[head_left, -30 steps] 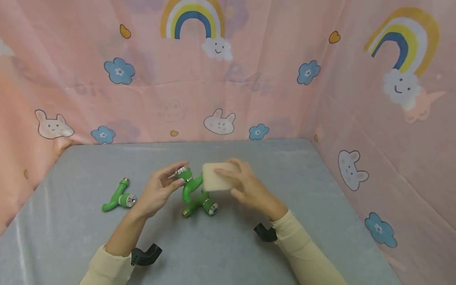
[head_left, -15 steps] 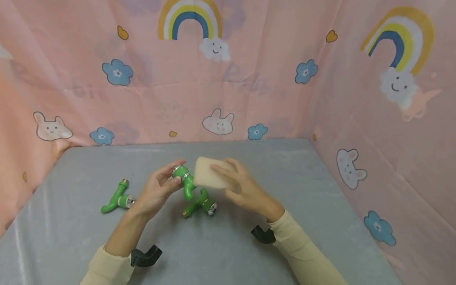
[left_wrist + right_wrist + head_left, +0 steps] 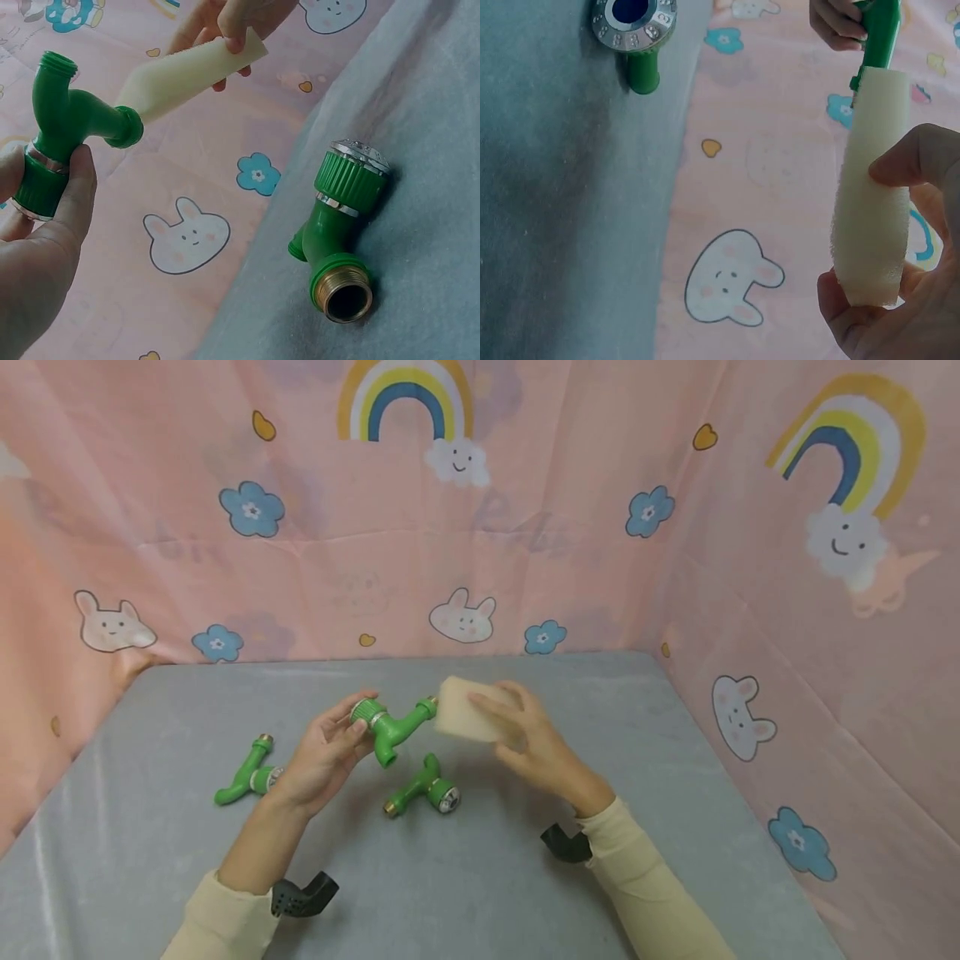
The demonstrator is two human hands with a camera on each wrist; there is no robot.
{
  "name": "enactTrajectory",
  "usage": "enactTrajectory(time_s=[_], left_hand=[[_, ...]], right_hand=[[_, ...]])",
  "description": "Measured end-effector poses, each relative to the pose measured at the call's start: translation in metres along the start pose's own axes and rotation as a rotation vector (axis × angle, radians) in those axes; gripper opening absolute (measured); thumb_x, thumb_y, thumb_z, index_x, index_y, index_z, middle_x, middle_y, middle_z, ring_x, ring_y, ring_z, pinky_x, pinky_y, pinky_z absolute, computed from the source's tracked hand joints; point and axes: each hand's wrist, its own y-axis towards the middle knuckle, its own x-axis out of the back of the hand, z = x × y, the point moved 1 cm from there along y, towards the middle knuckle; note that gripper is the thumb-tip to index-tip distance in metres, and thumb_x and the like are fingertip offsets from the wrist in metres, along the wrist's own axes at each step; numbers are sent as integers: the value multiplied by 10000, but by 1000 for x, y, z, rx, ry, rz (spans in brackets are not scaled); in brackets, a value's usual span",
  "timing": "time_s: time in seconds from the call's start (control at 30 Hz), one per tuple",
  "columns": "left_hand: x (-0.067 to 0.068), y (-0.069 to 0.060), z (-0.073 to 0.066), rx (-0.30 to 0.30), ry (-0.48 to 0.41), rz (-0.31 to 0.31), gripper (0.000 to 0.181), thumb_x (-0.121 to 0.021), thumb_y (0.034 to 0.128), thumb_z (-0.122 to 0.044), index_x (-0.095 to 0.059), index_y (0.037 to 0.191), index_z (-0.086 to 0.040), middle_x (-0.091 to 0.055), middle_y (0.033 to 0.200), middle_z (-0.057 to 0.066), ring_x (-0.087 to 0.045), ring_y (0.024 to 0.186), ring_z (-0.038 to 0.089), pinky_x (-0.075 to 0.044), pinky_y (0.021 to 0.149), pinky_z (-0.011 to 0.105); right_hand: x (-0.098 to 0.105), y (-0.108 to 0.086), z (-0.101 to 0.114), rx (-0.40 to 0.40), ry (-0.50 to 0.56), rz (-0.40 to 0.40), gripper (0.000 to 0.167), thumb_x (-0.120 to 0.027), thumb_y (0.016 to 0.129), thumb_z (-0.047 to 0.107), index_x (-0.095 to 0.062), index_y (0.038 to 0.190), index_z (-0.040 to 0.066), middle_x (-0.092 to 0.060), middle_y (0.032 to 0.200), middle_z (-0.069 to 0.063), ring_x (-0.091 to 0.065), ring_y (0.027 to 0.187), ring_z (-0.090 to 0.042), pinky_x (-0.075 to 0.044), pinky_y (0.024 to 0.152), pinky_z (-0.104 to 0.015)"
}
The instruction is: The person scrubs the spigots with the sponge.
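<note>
I see the left hand (image 3: 322, 764) gripping a green tap (image 3: 392, 728) by its ribbed knob, thumb on one side, fingers on the other. That tap is up off the table (image 3: 480, 893), spout hanging down, brass end toward the right. The right hand (image 3: 542, 747) pinches a pale sponge (image 3: 459, 710) between thumb and fingers, its free end right at the brass end; from my feeds I can't tell whether they press or only meet. Main risk, I'd say: the hold is on the knob alone, so a hard push from the sponge could turn the tap or twist it out of the fingers. The sponge looks soft and sticks out well past the grip, so it could fold, or snag on the thread and tear. If the held tap slips, it would likely hit the second tap (image 3: 423, 789), lying just below and between the hands. The third tap (image 3: 246, 777) lies left of the left wrist, knob partly hidden behind it; an outward elbow swing might knock it. The black mounts (image 3: 303, 897) on both sleeves (image 3: 228, 914) jut inward, so they could bump if the arms close in.
</note>
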Motion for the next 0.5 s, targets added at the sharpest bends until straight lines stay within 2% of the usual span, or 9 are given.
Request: enactTrajectory(time_s=[0.17,0.3,0.37,0.5], left_hand=[[-1,-1,0,27,-22,-27,294,-490,1073,-145,-554,1340,-251,-606,1245,-50,-619,1099,25,-538,978,201],[-3,0,1,36,-60,-43,266,-506,1067,-140,-571,1302,-245,-650,1171,-74,-647,1056,14,-544,981,203],[-4,1,2,40,-88,-44,249,-506,1065,-128,-576,1280,-232,-674,1110,-91,-660,1026,9,-547,982,206],[-5,2,4,51,-124,-35,222,-504,1065,-132,-572,1257,-221,-698,1045,-111,-672,991,1,-546,987,203]], right_hand=[[4,-1,-5,-53,0,9,707,-621,816,-19,-536,1477,219,-342,1531,-221,-398,1330,-433,-464,991,-547],[10,-1,-4,-71,30,-21,726,-615,814,-24,-517,1492,218,-355,1519,-196,-411,1313,-394,-462,965,-496],[11,-1,0,-40,53,-33,727,-629,812,-20,-518,1491,214,-380,1502,-187,-417,1308,-386,-461,961,-490],[7,0,11,78,100,3,718,-660,824,-12,-508,1495,196,-406,1478,-172,-449,1307,-358,-483,991,-485]])
